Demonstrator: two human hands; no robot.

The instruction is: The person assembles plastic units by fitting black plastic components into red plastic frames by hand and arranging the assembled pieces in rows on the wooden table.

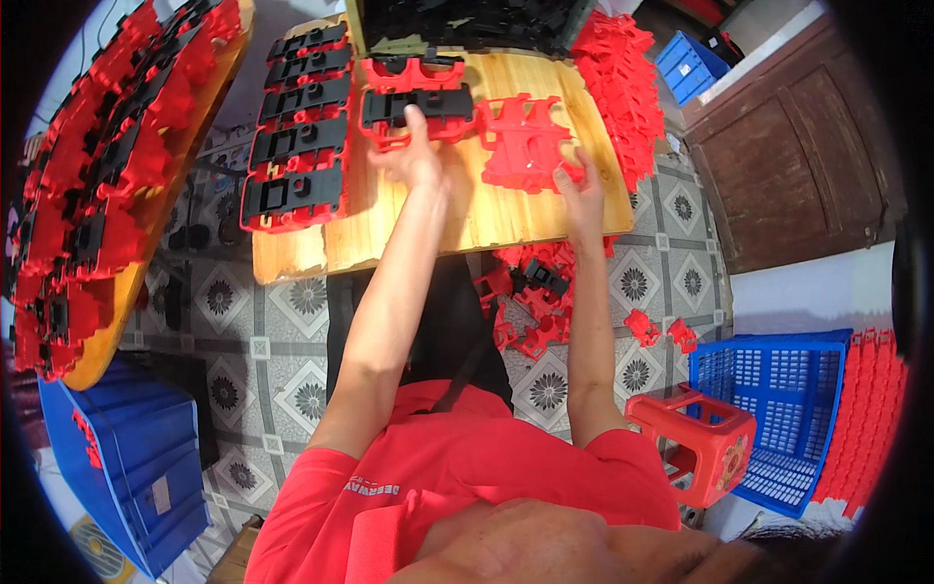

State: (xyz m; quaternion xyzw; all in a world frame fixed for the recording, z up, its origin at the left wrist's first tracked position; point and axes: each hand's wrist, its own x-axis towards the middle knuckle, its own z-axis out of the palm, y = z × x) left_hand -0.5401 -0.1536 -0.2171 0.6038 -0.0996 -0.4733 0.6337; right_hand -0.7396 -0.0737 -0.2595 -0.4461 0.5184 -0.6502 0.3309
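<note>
My left hand (416, 165) reaches over the table, one digit laid on a black plastic plate (448, 103) seated in a red plastic frame (375, 125). Its other fingers are spread below the frame's near left edge. To the right, my right hand (582, 190) has its thumb and fingers at the near right corner of a red plastic frame (520, 161). Another red frame (516, 112) lies against that one on the far side. Beyond the black plate sits one more red frame (409, 73) with a black part at its far edge.
A column of red-and-black assemblies (297, 131) lines the wooden table's (457, 219) left side. Red frames (623, 97) are heaped at its right, beside a dark bin (477, 24). More assemblies fill a board (185, 175) at left. A red stool (696, 438) and blue crate (769, 419) stand right.
</note>
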